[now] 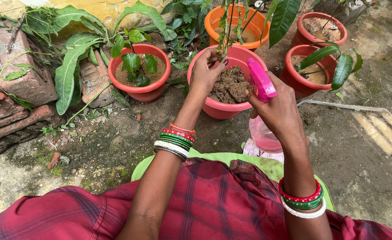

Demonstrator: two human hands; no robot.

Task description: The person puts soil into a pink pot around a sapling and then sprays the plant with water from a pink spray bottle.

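My right hand (279,111) is wrapped around the pink spray bottle (262,111), fingers closed on its neck with the bright pink trigger head (261,83) poking up above my knuckles and aimed toward the pink pot (225,109) in front of me. The clear body hangs below my palm, just over my green-clad lap, and looks partly filled (so I judge it has some sloshing weight, and the smooth plastic could get slick if wet). The neck under the trigger seems the sound place to grip it.

My left hand (205,71) reaches over the pot's near rim, fingers pinched shut on the thin stem of the sapling (226,31) where it meets the clumpy brown soil (231,84). That stem looks slender and easily snapped, so a light hold low down suits it.

Around this pot stand others on the ground: a red pot with a small leafy plant (139,73) to the left, an orange pot (236,24) behind, and two red pots (313,66) to the right, their soil looking wet. The ground (373,146) is bare, damp earth with green moss patches. Old bricks (22,93) are stacked along the left edge, with long leaves trailing over them.
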